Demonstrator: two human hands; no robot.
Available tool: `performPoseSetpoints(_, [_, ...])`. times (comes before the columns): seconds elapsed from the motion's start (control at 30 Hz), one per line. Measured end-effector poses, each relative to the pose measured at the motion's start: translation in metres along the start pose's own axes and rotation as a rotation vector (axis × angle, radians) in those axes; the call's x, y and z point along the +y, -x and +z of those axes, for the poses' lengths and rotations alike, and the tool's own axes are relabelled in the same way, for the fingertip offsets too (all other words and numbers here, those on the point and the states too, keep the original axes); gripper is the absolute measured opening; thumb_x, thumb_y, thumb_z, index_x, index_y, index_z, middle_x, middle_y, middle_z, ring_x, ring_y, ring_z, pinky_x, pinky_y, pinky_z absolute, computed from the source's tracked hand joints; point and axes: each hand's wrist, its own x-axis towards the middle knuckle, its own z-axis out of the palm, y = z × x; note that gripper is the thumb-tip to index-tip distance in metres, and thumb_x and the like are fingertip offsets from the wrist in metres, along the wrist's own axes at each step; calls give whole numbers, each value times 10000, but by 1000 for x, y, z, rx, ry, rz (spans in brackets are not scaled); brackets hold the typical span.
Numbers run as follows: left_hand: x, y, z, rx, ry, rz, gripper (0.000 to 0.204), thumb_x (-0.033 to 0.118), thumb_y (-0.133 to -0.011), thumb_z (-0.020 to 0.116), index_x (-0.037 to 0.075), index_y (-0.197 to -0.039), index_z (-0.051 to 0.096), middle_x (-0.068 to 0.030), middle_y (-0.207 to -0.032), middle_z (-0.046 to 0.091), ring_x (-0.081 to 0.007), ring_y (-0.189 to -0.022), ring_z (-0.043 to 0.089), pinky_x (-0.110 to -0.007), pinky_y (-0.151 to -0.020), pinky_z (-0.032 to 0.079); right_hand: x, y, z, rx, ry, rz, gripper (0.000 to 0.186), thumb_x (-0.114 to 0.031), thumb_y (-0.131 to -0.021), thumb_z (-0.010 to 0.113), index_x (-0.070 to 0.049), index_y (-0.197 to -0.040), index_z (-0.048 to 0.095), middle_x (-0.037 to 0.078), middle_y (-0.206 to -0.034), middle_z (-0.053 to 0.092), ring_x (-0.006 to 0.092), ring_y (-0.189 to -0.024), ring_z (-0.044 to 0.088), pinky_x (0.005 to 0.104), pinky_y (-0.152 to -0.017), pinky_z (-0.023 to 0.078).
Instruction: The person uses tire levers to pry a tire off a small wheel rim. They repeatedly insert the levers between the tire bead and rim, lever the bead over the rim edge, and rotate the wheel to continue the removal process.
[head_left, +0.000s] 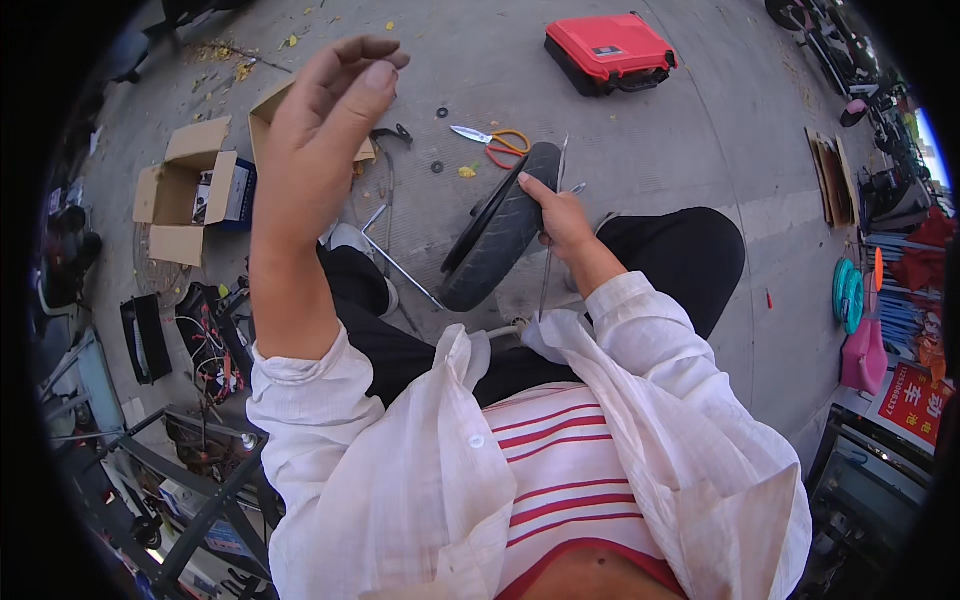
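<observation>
My left hand is raised high on the left, nothing visible in it, fingers loosely bent and slightly apart. My right hand grips a black tire by its right side, thumb on the tread, holding it tilted between my knees. A thin metal rod runs behind that hand along the tire; whether my fingers also hold it, I cannot tell. An L-shaped metal wrench lies left of the tire. Orange-and-red-handled scissors and a small black washer lie on the pavement beyond.
A red case sits at the top. Open cardboard boxes and black parts with wires are on the left, above a metal frame. Flattened cardboard, teal coils and parked two-wheelers line the right.
</observation>
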Motion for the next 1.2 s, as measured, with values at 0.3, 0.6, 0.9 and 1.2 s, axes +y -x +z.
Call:
performPoseSetpoints(0.3, [-137,75,120,-286,-373,-365,959,421,-674,839,-84,-1367,411,-285,-1311,525,-387,-1231,524,-396,-1031,412,17,26,4,-145,-102,-61,564,-507,-858,681,15,-1056,606,88,-862,620,112,-525,489,282,-419,344])
performPoseSetpoints(0.6, [-165,88,93,-5,-562,-345,739,294,-638,832,-52,-1225,545,-228,-1106,622,-337,-1028,617,-382,-918,468,18,-4,-36,-31,-417,8,809,-740,-904,356,18,-1080,577,53,-779,569,104,-478,368,273,-432,334])
performPoseSetpoints(0.9, [-174,85,71,-9,-356,-450,761,263,-661,838,-81,-1258,516,-238,-1181,604,-318,-1080,605,-372,-955,447,26,2,-38,-15,-424,-2,448,-467,-985,468,-44,-911,594,26,-707,544,112,-513,425,287,-439,351])
performPoseSetpoints(1.2, [-167,83,80,-4,-564,-381,875,336,-658,819,-111,-1310,444,-295,-1215,572,-391,-1143,568,-409,-997,424,25,7,-30,-92,-294,-75,355,-371,-981,518,-36,-910,614,2,-672,505,101,-519,433,279,-446,359])
